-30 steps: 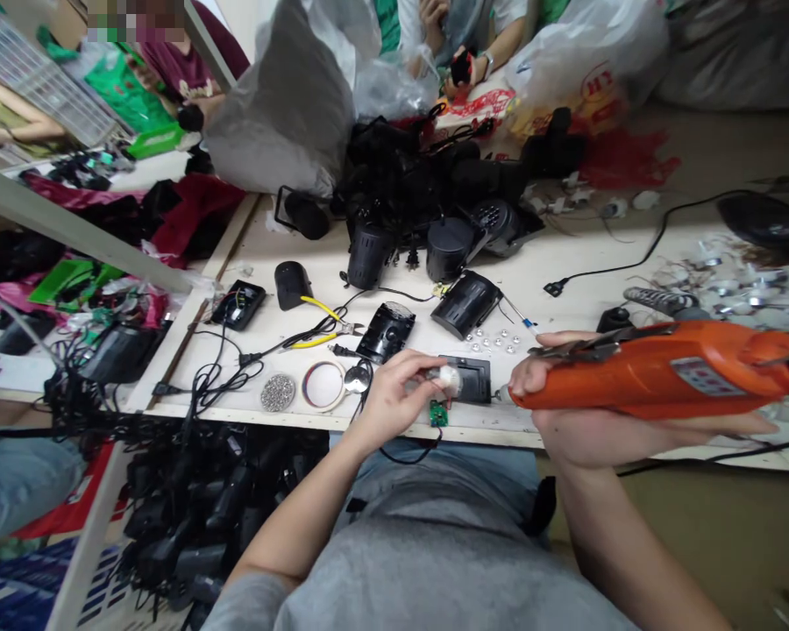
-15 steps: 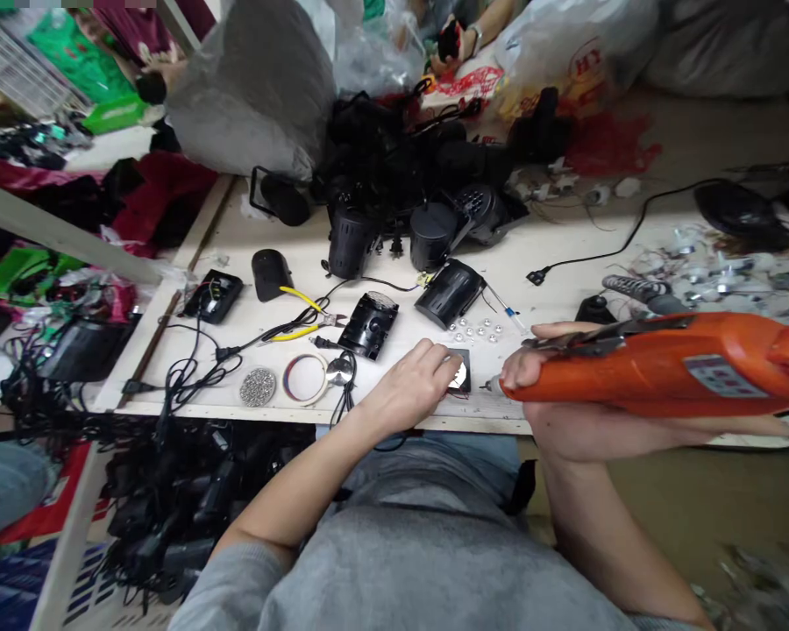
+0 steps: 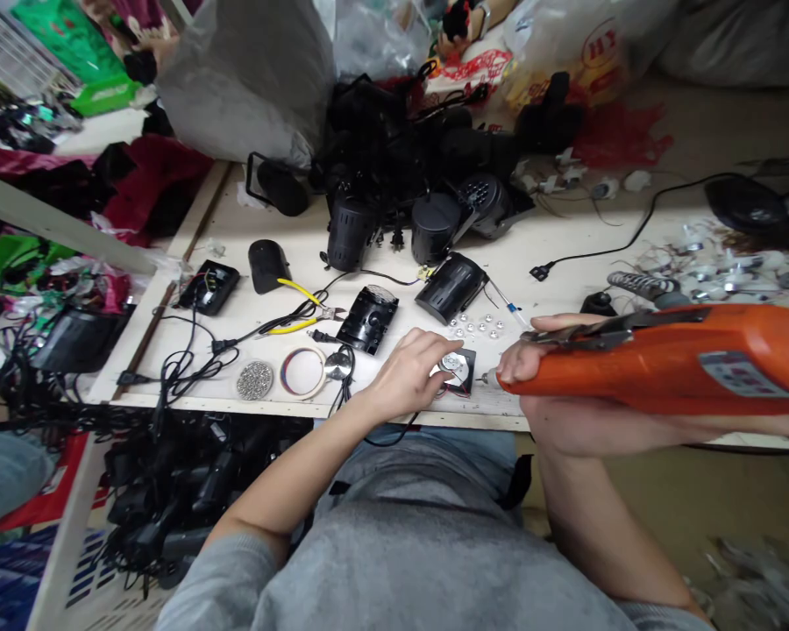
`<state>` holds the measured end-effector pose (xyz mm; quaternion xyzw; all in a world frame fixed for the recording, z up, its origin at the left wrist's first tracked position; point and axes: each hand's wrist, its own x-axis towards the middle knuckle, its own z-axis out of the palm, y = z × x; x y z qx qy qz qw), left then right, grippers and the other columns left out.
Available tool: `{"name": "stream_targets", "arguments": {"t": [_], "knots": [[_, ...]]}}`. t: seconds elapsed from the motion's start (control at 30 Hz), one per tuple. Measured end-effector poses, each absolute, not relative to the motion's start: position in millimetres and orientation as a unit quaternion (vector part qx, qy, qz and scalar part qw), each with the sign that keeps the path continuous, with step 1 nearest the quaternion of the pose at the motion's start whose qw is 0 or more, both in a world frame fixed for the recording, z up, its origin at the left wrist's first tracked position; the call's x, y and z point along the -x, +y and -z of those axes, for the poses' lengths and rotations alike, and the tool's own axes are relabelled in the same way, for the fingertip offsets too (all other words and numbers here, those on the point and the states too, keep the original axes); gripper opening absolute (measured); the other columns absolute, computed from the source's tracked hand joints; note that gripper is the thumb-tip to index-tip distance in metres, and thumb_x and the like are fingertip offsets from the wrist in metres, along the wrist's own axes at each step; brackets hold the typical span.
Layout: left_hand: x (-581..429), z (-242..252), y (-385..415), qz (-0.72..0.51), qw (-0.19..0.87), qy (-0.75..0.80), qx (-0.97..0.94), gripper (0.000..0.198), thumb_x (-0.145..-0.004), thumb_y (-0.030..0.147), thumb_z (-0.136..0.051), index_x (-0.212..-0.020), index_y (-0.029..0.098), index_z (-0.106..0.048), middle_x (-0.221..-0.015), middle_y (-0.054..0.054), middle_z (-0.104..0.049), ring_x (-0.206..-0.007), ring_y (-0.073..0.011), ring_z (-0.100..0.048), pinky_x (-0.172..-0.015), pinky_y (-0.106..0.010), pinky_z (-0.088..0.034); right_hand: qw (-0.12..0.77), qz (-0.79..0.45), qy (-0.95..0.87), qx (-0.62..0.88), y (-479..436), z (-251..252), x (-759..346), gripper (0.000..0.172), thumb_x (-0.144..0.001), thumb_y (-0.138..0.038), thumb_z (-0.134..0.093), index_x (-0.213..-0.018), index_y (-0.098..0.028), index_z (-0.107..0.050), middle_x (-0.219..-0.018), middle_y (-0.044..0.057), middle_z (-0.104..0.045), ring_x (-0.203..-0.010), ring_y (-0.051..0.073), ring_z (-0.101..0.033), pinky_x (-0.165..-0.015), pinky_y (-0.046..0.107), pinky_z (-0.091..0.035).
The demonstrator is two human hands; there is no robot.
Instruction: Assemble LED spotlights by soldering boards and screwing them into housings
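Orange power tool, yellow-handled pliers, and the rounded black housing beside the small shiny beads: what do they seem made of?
Orange power tool: probably hard plastic, satin, by its smooth, evenly coloured body with soft highlights.
Yellow-handled pliers: grey metal head with a dull shine; evenly yellow handles look plastic- or rubber-coated.
Rounded black housing: likely semi-gloss plastic, given soft reflections; painted metal is possible.

Orange drill [image 3: 657, 364] cut off, housing [image 3: 471, 361] part-hidden

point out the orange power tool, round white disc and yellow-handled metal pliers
Orange power tool [image 3: 657, 364], head view: casing
Round white disc [image 3: 458, 366], head view: face
Yellow-handled metal pliers [image 3: 328, 313], head view: pivot
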<state>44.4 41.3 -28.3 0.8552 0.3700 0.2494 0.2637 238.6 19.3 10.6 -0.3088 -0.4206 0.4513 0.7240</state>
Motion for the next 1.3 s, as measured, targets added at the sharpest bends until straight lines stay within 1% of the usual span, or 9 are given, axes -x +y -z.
{"name": "stream_targets", "arguments": {"t": [0.17,0.27,0.37,0.53,0.6,0.73,0.83,0.93,1.3], "knots": [[-49,34,36,-0.288,0.305,0.418,-0.806,0.031,-0.089,0.027,-0.064,-0.119,0.022,-0.066,-0.115,-0.009,-0.064,-0.112,-0.0262,-0.056,-0.100,-0.044,-0.047,0.715,-0.453,-0.443,0.293,20,-14,-228,0.095,-0.075,-0.096,-0.031,-0.106,-0.018,-0.074,-0.064,0.006,-0.062,-0.049,0.023,-0.056,-0.052,0.043,-0.049],[-50,40,34,-0.316,0.320,0.417,-0.790,0.029,-0.088,0.024,-0.064,-0.118,0.022,-0.067,-0.115,-0.008,-0.064,-0.112,-0.0253,-0.057,-0.100,-0.043,-0.047,0.704,-0.486,-0.444,0.267,25,-12,-226,0.096,-0.071,-0.098,-0.031,-0.107,-0.021,-0.074,-0.063,0.005,-0.061,-0.049,0.024,-0.055,-0.055,0.046,-0.050],[-51,41,35,-0.324,0.325,0.414,-0.787,0.029,-0.088,0.024,-0.066,-0.117,0.021,-0.067,-0.114,-0.008,-0.064,-0.112,-0.0251,-0.057,-0.100,-0.043,-0.046,0.688,-0.507,-0.455,0.248,29,-9,-226,0.084,-0.071,-0.093,-0.043,-0.108,-0.023,-0.073,-0.065,0.005,-0.063,-0.051,0.024,-0.056,-0.055,0.045,-0.049],[-50,38,34,-0.318,0.331,0.412,-0.787,0.030,-0.088,0.024,-0.066,-0.118,0.021,-0.066,-0.115,-0.008,-0.063,-0.112,-0.0249,-0.056,-0.100,-0.041,-0.046,0.686,-0.525,-0.440,0.245,28,-7,-229,0.069,-0.073,-0.079,-0.055,-0.115,-0.026,-0.069,-0.081,0.007,-0.069,-0.060,0.025,-0.060,-0.057,0.043,-0.048],[-51,36,34,-0.320,0.332,0.411,-0.786,0.029,-0.088,0.022,-0.065,-0.117,0.020,-0.066,-0.114,-0.009,-0.063,-0.112,-0.0246,-0.056,-0.100,-0.040,-0.046,0.680,-0.520,-0.451,0.253,28,-7,-229,0.072,-0.072,-0.083,-0.055,-0.116,-0.027,-0.069,-0.081,0.007,-0.069,-0.059,0.025,-0.059,-0.058,0.043,-0.048],[-61,35,32,-0.297,0.336,0.453,-0.771,0.034,-0.081,0.027,-0.075,-0.113,0.022,-0.066,-0.113,-0.007,-0.062,-0.110,-0.0249,-0.055,-0.099,-0.040,-0.045,0.656,-0.489,-0.507,0.271,32,-11,-222,0.083,-0.067,-0.093,-0.048,-0.109,-0.026,-0.074,-0.067,0.004,-0.062,-0.052,0.024,-0.054,-0.053,0.043,-0.045],[-73,36,32,-0.291,0.333,0.515,-0.734,0.032,-0.074,0.025,-0.082,-0.103,0.024,-0.069,-0.108,-0.005,-0.062,-0.105,-0.0244,-0.055,-0.095,-0.039,-0.045,0.649,-0.470,-0.524,0.287,34,-14,-215,0.082,-0.068,-0.094,-0.047,-0.102,-0.025,-0.076,-0.062,0.003,-0.059,-0.048,0.023,-0.052,-0.048,0.040,-0.042],[-80,39,31,-0.305,0.345,0.542,-0.703,0.025,-0.075,0.023,-0.082,-0.097,0.025,-0.070,-0.105,-0.003,-0.061,-0.102,-0.0226,-0.056,-0.094,-0.038,-0.045,0.645,-0.477,-0.520,0.294,36,-15,-214,0.078,-0.069,-0.093,-0.049,-0.099,-0.026,-0.076,-0.060,0.003,-0.058,-0.048,0.022,-0.051,-0.049,0.040,-0.044],[-81,38,33,-0.318,0.376,0.551,-0.673,0.028,-0.067,0.021,-0.086,-0.088,0.024,-0.068,-0.102,-0.002,-0.059,-0.102,-0.0240,-0.055,-0.090,-0.040,-0.044,0.665,-0.494,-0.480,0.289,38,-21,-217,0.079,-0.072,-0.089,-0.044,-0.101,-0.023,-0.077,-0.060,0.005,-0.061,-0.046,0.024,-0.054,-0.045,0.042,-0.045]]}}
